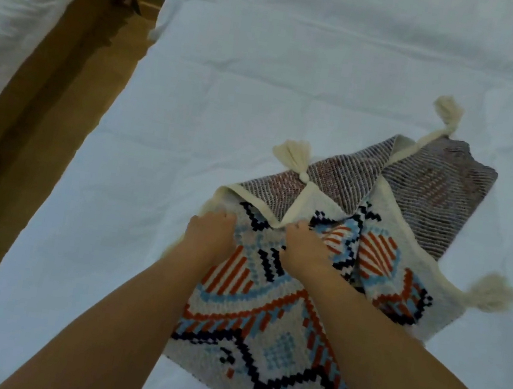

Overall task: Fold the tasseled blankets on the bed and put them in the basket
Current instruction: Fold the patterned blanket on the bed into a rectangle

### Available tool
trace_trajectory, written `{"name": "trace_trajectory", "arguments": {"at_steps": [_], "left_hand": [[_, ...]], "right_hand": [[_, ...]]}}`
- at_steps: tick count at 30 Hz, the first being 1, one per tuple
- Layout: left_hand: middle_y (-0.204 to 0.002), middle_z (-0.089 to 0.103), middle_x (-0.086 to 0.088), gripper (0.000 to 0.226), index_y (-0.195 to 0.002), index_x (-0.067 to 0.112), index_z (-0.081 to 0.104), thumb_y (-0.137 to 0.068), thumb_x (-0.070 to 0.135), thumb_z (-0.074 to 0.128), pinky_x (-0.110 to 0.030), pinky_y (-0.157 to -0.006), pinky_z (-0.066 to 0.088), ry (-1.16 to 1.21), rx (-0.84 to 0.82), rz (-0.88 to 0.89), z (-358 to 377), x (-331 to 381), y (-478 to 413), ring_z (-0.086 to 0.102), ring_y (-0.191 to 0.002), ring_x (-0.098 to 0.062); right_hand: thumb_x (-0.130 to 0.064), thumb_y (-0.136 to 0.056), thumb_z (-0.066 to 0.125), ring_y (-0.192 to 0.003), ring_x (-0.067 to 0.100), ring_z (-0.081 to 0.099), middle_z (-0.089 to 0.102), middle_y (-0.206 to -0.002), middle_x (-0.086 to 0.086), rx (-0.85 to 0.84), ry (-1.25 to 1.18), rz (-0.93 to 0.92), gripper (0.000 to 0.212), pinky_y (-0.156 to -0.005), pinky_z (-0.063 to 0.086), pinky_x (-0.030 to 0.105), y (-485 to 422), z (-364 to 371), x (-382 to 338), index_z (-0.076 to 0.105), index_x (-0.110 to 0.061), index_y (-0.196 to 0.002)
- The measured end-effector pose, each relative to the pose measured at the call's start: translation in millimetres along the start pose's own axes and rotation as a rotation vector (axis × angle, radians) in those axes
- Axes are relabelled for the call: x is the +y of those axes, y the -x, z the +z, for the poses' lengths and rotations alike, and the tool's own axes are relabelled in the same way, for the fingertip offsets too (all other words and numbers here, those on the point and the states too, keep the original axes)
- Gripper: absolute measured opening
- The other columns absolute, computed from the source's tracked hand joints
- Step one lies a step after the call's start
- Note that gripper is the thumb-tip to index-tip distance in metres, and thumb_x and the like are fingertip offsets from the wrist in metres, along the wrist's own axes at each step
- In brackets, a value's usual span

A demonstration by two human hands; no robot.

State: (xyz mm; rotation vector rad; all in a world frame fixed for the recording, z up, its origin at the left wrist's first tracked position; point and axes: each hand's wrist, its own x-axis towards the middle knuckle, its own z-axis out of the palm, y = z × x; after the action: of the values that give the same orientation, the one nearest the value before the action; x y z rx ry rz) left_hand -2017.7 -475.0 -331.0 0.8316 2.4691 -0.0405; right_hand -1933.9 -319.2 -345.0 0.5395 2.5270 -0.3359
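Two bare hands work one tasseled blanket (279,324) on the white bed (230,90): the left hand (211,232) is closed on the cream edge at the blanket's left side, the right hand (304,246) pinches a turned-over corner below a tassel (290,156). Risks, by judgement: the loose fold could slump crooked, and a tassel at right (490,292) may trail out. No basket shows. No writing is legible.
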Motion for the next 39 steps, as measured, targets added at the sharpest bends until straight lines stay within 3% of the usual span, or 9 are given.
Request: {"name": "trace_trajectory", "arguments": {"at_steps": [6, 11, 14, 16, 19, 24, 28, 32, 39], "left_hand": [[-0.141, 0.038, -0.008, 0.053, -0.141, 0.016, 0.027, -0.091, 0.022, 0.045, -0.040, -0.093, 0.037, -0.014, 0.175, 0.070, 7.1, -2.5, -74.5, 0.038, -0.126, -0.029], [-0.151, 0.023, -0.008, 0.055, -0.141, 0.024, 0.030, -0.089, 0.018, 0.048, -0.044, -0.106, 0.025, -0.069, 0.161, 0.101, 18.7, -13.7, -125.3, 0.020, -0.139, -0.028], [-0.137, 0.045, -0.005, 0.036, -0.126, 0.021, 0.047, -0.089, 0.021, 0.048, -0.036, -0.093, 0.033, -0.013, 0.208, 0.123, 17.8, -24.4, -146.3, 0.040, -0.126, -0.024], [-0.110, 0.060, -0.005, 0.021, -0.110, 0.016, 0.049, -0.090, 0.018, 0.047, -0.032, -0.071, 0.035, 0.078, 0.247, 0.095, 9.1, -31.6, -157.3, 0.056, -0.096, -0.026], [-0.084, 0.060, -0.005, 0.010, -0.103, 0.011, 0.044, -0.093, 0.012, 0.040, -0.030, -0.056, 0.033, 0.353, 0.292, -0.004, -9.3, -41.6, -172.7, 0.050, -0.066, -0.022], [-0.076, 0.048, -0.006, 0.002, -0.097, 0.009, 0.040, -0.094, 0.010, 0.039, -0.031, -0.050, 0.029, 0.480, 0.383, -0.075, -58.1, -86.4, -210.0, 0.046, -0.063, -0.023], [-0.082, 0.052, -0.015, 0.005, -0.094, 0.007, 0.040, -0.095, 0.009, 0.036, -0.033, -0.054, 0.032, 0.380, 0.397, -0.218, -97.9, -157.2, -240.6, 0.045, -0.065, -0.025], [-0.098, 0.059, -0.019, 0.014, -0.100, 0.001, 0.048, -0.096, 0.009, 0.038, -0.034, -0.064, 0.037, 0.242, 0.355, -0.304, -109.6, -220.1, -262.8, 0.055, -0.086, -0.033], [-0.098, 0.060, -0.012, 0.020, -0.104, 0.007, 0.048, -0.099, 0.022, 0.036, -0.033, -0.064, 0.040, 0.219, 0.298, -0.352, -65.0, -275.6, -281.0, 0.057, -0.087, -0.027]], "right_hand": [[-0.005, -0.089, 0.052, -0.122, 0.035, 0.043, 0.004, -0.155, 0.013, 0.049, 0.001, 0.107, 0.072, -0.087, 0.047, 0.043, -58.9, 11.3, 3.9, 0.011, -0.018, -0.146], [-0.008, -0.091, 0.047, -0.104, 0.034, 0.053, 0.038, -0.131, 0.018, 0.031, 0.113, 0.122, 0.027, -0.079, 0.046, 0.042, -104.1, 8.7, 9.9, 0.048, -0.008, -0.118], [-0.007, -0.092, 0.046, -0.102, 0.031, 0.054, 0.050, -0.118, 0.015, 0.140, 0.095, 0.120, 0.019, -0.079, 0.047, 0.039, -125.7, -4.6, 9.8, 0.052, -0.006, -0.110], [-0.004, -0.092, 0.046, -0.104, 0.030, 0.052, 0.051, -0.117, 0.014, 0.248, 0.078, 0.104, 0.022, -0.077, 0.047, 0.037, -142.0, -20.9, 6.1, 0.050, -0.007, -0.113], [0.003, -0.087, 0.050, -0.106, 0.031, 0.047, 0.048, -0.117, 0.014, 0.311, 0.090, 0.021, 0.028, -0.071, 0.042, 0.034, -174.2, -49.6, -8.4, 0.047, -0.008, -0.112], [0.005, -0.083, 0.052, -0.112, 0.029, 0.043, 0.045, -0.120, 0.014, 0.445, 0.079, -0.113, 0.031, -0.083, 0.042, 0.034, -238.1, -104.7, -52.0, 0.046, -0.006, -0.111], [0.004, -0.087, 0.043, -0.100, 0.026, 0.043, 0.046, -0.116, 0.015, 0.601, -0.037, -0.198, 0.023, -0.075, 0.033, 0.031, -294.2, -148.7, -110.0, 0.048, -0.006, -0.107], [0.007, -0.084, 0.043, -0.096, 0.029, 0.044, 0.044, -0.116, 0.020, 0.664, -0.276, -0.268, 0.020, -0.067, 0.022, 0.024, -345.9, -179.1, -174.1, 0.049, 0.001, -0.102], [0.007, -0.085, 0.042, -0.101, 0.031, 0.047, 0.045, -0.120, 0.021, 0.596, -0.388, -0.326, 0.025, -0.067, 0.022, 0.022, -412.9, -143.4, -245.4, 0.049, 0.005, -0.108]]}}
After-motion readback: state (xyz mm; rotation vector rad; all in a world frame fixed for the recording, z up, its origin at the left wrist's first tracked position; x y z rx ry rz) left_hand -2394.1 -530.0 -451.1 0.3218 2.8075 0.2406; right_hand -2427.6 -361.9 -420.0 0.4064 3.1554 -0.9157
